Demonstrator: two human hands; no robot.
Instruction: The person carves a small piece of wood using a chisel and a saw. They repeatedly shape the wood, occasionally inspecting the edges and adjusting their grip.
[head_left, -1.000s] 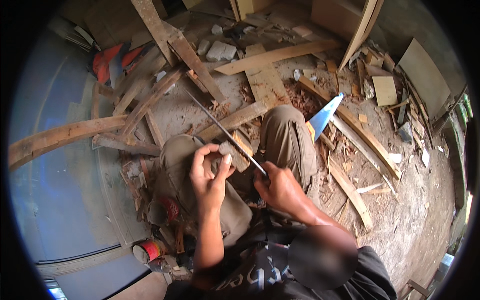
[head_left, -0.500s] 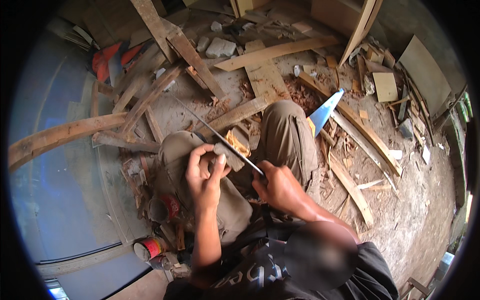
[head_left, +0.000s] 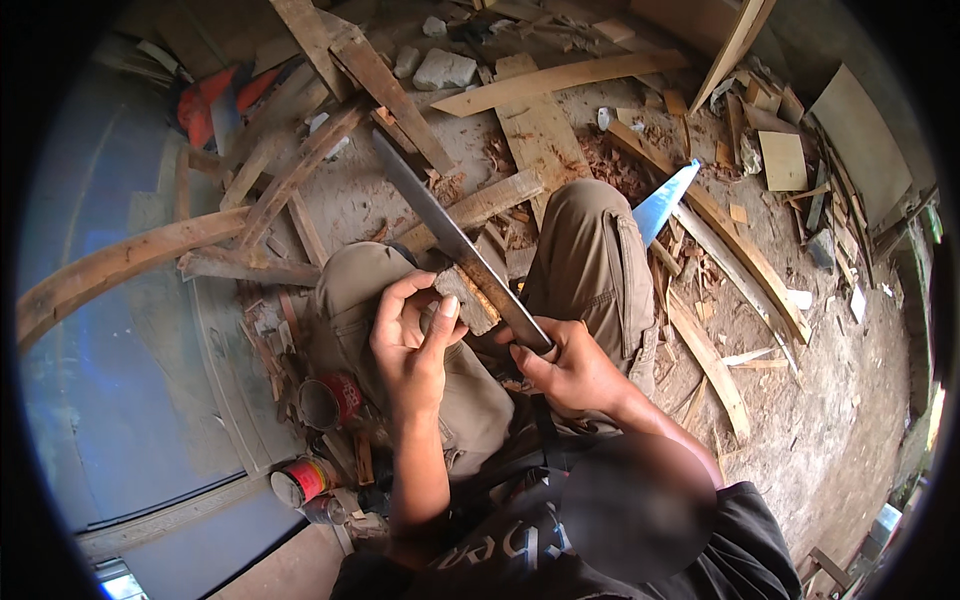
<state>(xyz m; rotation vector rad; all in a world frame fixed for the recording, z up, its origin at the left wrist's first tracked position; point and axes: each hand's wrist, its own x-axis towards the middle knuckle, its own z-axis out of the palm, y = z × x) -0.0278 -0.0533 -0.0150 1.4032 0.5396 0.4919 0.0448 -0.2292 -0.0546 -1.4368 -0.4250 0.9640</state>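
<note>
My right hand [head_left: 575, 368], closed round the handle end, holds a machete [head_left: 436, 220] whose long blade slants up and to the left. The grip itself is mostly hidden by my fingers. Between the thumb and fingers of my left hand [head_left: 410, 338] is a small wood block [head_left: 464, 304], grey-brown with a paler, yellowish cut edge. The blade's flat passes along that edge, just right of the block; whether they touch I cannot tell. Both hands are over my lap, between my bent knees.
A blue saw-like blade [head_left: 664, 204] leans beside my right knee. Planks [head_left: 560, 80], a rubble chunk [head_left: 444, 70] and reddish shavings litter the floor. At left are a curved beam [head_left: 120, 262] and a bluish panel [head_left: 130, 400]. Red-labelled cans [head_left: 328, 400] stand by my left leg.
The machete has rolled so its broad side now shows, and its handle end has shifted slightly down and right with my right hand. The left hand still holds the block, now turned a little.
</note>
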